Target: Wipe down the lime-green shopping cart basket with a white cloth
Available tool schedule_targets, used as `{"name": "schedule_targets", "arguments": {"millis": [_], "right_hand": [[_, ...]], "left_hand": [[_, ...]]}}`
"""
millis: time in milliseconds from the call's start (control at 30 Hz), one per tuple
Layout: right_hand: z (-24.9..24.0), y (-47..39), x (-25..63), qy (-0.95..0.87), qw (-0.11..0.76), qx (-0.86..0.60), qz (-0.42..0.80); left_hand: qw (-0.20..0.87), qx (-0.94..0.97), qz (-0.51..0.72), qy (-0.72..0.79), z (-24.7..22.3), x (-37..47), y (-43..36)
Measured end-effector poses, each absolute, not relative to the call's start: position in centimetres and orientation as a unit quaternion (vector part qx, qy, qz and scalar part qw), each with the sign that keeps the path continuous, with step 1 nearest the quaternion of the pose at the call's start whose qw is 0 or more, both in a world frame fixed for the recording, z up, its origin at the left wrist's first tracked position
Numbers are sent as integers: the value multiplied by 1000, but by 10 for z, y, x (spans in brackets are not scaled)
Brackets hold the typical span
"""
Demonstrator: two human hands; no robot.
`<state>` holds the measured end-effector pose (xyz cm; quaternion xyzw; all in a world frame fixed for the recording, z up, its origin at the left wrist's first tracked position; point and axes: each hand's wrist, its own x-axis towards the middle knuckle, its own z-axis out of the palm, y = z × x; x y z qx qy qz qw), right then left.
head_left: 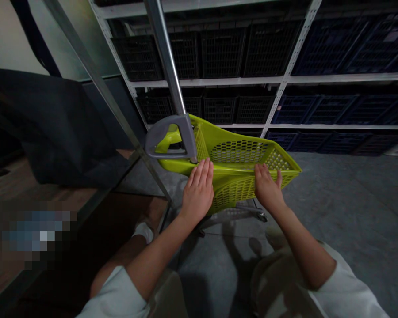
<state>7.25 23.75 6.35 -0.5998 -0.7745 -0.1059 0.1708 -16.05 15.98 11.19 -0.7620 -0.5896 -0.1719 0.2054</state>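
Note:
A yellow-green plastic shopping cart with perforated walls stands in front of me. The fingers of my left hand lie close together over its near rim, beside the grey handle bracket; the thumb is hidden. Farther right along that rim, my right hand has its fingers hooked over the edge, with one digit sticking up apart. Both hands hold the cart. Part of a metal base with a caster shows under the basket. No goods are visible inside the part of the basket I can see.
Behind the cart, a white metal rack holds several black crates and dark blue crates. A metal post slants down on the left beside dark sheeting. Grey floor extends to the right.

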Motion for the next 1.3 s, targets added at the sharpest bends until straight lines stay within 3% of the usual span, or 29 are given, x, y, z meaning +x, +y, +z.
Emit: {"name": "schedule_targets", "arguments": {"millis": [333,600,767,1033,1300], "right_hand": [[71,233,39,-771,230,-587,-94],[89,209,-18,-860,353,-351,105],[88,215,5,-873,290,-388,55],[67,248,78,-760,208,-608,-100],[87,225,34,-755,210,-609,-125]], "left_hand": [[206,-756,-183,-594,112,-159,159],[209,-756,-182,-593,111,-161,159],[203,-761,-171,-592,113,-162,158],[209,-764,-165,-588,113,-164,159],[202,-761,-174,-592,112,-162,158]]}}
